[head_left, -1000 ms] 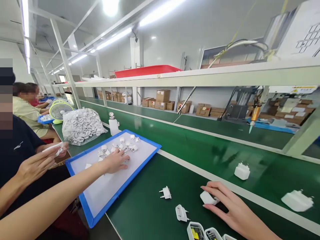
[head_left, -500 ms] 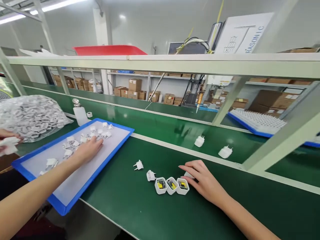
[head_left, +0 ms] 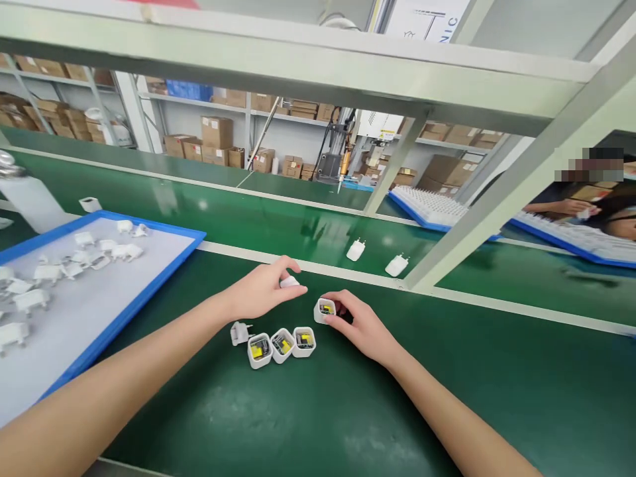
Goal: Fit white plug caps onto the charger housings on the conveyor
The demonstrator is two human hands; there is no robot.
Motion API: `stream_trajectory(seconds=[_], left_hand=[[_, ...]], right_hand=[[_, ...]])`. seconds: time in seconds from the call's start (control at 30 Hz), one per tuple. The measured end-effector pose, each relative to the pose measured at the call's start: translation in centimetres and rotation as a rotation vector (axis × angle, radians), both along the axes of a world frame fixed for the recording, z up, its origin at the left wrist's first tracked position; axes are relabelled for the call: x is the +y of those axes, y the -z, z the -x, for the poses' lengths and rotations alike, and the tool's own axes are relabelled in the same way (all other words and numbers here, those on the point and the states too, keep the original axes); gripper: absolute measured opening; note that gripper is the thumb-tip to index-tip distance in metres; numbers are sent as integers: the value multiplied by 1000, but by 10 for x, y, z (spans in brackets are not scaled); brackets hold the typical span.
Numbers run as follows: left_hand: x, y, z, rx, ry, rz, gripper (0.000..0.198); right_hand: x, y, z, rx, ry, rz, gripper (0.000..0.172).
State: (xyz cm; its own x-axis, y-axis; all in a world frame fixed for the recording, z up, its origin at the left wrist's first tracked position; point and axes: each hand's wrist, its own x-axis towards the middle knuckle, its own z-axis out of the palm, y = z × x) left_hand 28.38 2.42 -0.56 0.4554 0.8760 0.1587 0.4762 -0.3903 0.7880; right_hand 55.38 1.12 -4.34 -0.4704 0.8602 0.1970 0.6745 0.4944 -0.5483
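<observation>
My left hand [head_left: 263, 288] hovers over the green bench with a small white plastic piece [head_left: 289, 283] between thumb and fingers; most of that piece is hidden. My right hand [head_left: 358, 323] grips an open white charger housing [head_left: 325, 311] by its side, its circuit parts and a yellow component facing up. Between and below my hands, three similar open housings [head_left: 283, 346] stand side by side, touching. Against the left one lies a white plug cover [head_left: 241, 333] with metal pins.
At left lies a blue-rimmed tray [head_left: 163, 278] of loose white plug covers, with a pump bottle [head_left: 32, 199] behind it. Two closed chargers [head_left: 356, 250] lie beyond the white strip. A slanted frame post [head_left: 477, 218] rises at right. Another person's hand [head_left: 579, 207] shows past filled trays.
My left hand has left the tray and come right, beside my right hand. My right hand now holds an open housing up near it. The view has turned right.
</observation>
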Motion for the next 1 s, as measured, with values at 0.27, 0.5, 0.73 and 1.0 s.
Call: stream_trajectory(seconds=[0.27,0.5,0.73,1.0], left_hand=[[17,14,-49,-112,107,304,39],[16,13,-53,-118,108,252,45],[21,26,-31,-55,182,279,47],[19,28,-44,132,353,153,38]], right_hand=[[-6,4,8,242,-67,-16,52],[-10,6,19,408,86,-53,18],[-5,-3,11,832,151,278,31],[-10,-5,15,991,198,484,22]])
